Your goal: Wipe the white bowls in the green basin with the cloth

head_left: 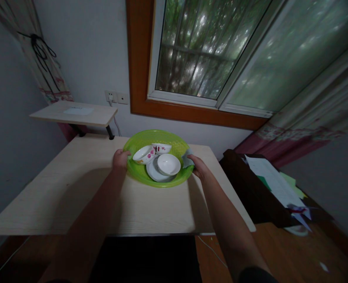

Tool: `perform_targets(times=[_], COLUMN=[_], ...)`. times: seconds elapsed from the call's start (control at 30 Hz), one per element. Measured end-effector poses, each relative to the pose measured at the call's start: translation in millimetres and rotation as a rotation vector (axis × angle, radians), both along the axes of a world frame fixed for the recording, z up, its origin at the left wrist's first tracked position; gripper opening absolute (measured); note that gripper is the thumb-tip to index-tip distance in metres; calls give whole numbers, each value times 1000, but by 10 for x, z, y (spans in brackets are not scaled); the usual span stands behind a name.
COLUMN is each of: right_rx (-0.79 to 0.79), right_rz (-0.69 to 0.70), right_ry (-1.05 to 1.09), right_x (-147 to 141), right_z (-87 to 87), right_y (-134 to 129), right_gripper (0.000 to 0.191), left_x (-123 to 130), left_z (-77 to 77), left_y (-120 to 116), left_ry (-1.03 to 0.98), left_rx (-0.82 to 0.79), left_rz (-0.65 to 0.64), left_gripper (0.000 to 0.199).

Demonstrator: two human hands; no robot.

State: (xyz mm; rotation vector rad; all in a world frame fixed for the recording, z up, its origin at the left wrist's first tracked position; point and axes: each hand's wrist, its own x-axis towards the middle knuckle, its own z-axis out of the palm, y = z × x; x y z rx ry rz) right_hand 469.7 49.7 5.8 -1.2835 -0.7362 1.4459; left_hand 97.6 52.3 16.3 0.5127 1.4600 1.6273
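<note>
Over the pale table (153,212) at mid-frame, the green basin (162,136), widest from left to right, is flanked equally closely by the left hand (120,159) and the right hand (199,166), its opposite sides grasped in their fingers, a grey cloth (186,158) held by the right.

Wood-framed window (218,59), tied curtain (48,78), papers (275,179) on dark furniture (250,190).

Bowls (168,164) and plate (152,171) in basin (153,135), cloth (186,159) at its right, shelf (101,114) behind left.
</note>
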Motion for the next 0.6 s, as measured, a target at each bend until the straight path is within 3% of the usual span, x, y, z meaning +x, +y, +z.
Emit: perform_targets(times=[0.17, 0.4, 0.6], right_rx=[17, 60, 49], right_rz=[-19, -52, -30], right_ry=[3, 8, 14], right_x=[-40, -80, -82], right_z=[-62, -204, -148], right_y=[-130, -273, -329], right_gripper=[16, 10, 9], left_x=[118, 202, 39], left_z=[-3, -140, -79], left_y=[-149, -266, -142], left_ry=[-35, -4, -14], left_rx=[-39, -10, -70], left_rz=[67, 102, -17], left_gripper=[23, 25, 27])
